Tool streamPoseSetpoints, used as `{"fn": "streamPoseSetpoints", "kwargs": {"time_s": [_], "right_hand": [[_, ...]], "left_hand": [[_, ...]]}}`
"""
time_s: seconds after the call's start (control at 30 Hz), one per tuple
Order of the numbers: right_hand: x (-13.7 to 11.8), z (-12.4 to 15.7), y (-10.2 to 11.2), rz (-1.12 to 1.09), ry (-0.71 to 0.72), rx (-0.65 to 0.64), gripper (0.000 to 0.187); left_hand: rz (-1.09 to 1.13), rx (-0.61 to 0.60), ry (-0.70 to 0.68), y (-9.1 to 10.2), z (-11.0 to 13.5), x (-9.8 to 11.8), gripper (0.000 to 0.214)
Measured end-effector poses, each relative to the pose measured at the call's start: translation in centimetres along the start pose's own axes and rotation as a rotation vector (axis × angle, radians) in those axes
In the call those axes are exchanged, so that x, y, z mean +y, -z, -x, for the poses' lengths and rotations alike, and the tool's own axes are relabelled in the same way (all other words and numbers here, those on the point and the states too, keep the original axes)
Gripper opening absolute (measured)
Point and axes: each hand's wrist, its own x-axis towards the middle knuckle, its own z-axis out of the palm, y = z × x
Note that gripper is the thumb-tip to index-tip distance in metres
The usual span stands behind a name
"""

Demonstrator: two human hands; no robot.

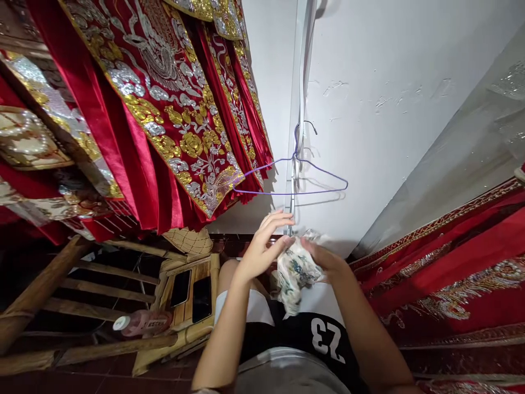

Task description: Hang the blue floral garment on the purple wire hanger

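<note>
A crumpled white cloth with a blue-green floral print (298,268) hangs above my lap. My right hand (326,260) grips its upper right part between thumb and fingers; some of those fingers are hidden behind the fabric. On the cloth's left side is my left hand (266,246), its fingers stretched out and the thumb apart from them, the thumb tip close to the cloth's top edge. Whether that thumb touches the fabric I cannot tell. Just above both hands, a purple wire hanger (322,192) hangs bare by the white metal pole (301,71).
Red costumes with gold and silver embroidery (176,98) hang at left; more red embroidered fabric (459,273) is at right. A bamboo chair (215,268) holds two phones (202,298) and a pink bottle (141,323). A white wall (369,71) stands ahead.
</note>
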Motion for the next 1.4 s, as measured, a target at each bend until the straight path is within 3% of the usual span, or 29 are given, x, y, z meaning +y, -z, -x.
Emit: {"fn": "streamPoseSetpoints", "kwargs": {"time_s": [0.17, 0.23, 0.3, 0.37, 0.5, 0.57, 0.63, 0.7, 0.83, 0.9, 1.0, 1.1, 1.17, 1.27, 1.4], "right_hand": [[-5.3, 0.0, 2.7, 0.040, -0.053, -0.304, 0.038], [-7.2, 0.1, 4.6, 0.192, -0.038, -0.329, 0.030], [-8.4, 0.1, 6.9, 0.344, 0.050, -0.277, 0.021], [-8.6, -0.6, 9.2, 0.420, 0.164, -0.106, 0.016], [-6.1, -4.5, 12.2, 0.285, 0.248, 0.266, 0.073], [-4.2, -7.0, 12.9, 0.252, 0.237, 0.405, 0.087], [-2.4, -8.6, 13.3, 0.274, 0.275, 0.505, 0.076], [-1.0, -9.0, 13.7, 0.316, 0.365, 0.563, 0.053], [0.0, -6.6, 14.5, 0.387, 0.464, 0.571, 0.028], [-0.2, -4.8, 14.7, 0.410, 0.452, 0.540, 0.025], [-1.0, -2.5, 14.9, 0.438, 0.419, 0.519, 0.023], [-1.6, -1.0, 14.9, 0.462, 0.418, 0.532, 0.020], [-1.6, -0.6, 14.6, 0.459, 0.436, 0.525, 0.018], [-1.2, -0.7, 13.3, 0.433, 0.439, 0.503, 0.018], [-0.7, -1.4, 11.0, 0.392, 0.423, 0.503, 0.014]], "left_hand": [[0.037, -0.511, 0.203, 1.4, 1.0, -2.6, 0.065], [-0.067, -0.650, 0.256, 1.9, 2.1, -3.6, 0.063], [-0.235, -0.697, 0.293, 3.4, 2.9, -4.2, 0.055], [-0.433, -0.659, 0.335, 5.4, 3.0, -4.4, 0.049], [-0.857, -0.590, 0.458, 8.8, 1.6, -3.8, 0.029], [-1.043, -0.587, 0.538, 9.2, 0.6, -3.2, 0.027], [-1.177, -0.590, 0.608, 9.0, -0.3, -2.7, 0.031], [-1.238, -0.614, 0.658, 8.8, -1.1, -2.2, 0.032], [-1.233, -0.723, 0.711, 8.9, -2.8, -1.2, 0.030], [-1.261, -0.727, 0.712, 8.9, -3.5, -0.8, 0.042], [-1.297, -0.653, 0.675, 8.4, -4.2, -0.7, 0.061], [-1.308, -0.545, 0.642, 8.0, -4.8, -1.1, 0.050], [-1.316, -0.451, 0.576, 7.9, -5.4, -1.3, 0.042], [-1.292, -0.300, 0.371, 7.8, -7.0, -1.0, 0.028], [-0.956, -0.163, 0.135, 7.4, -10.3, -0.4, 0.013]]}}
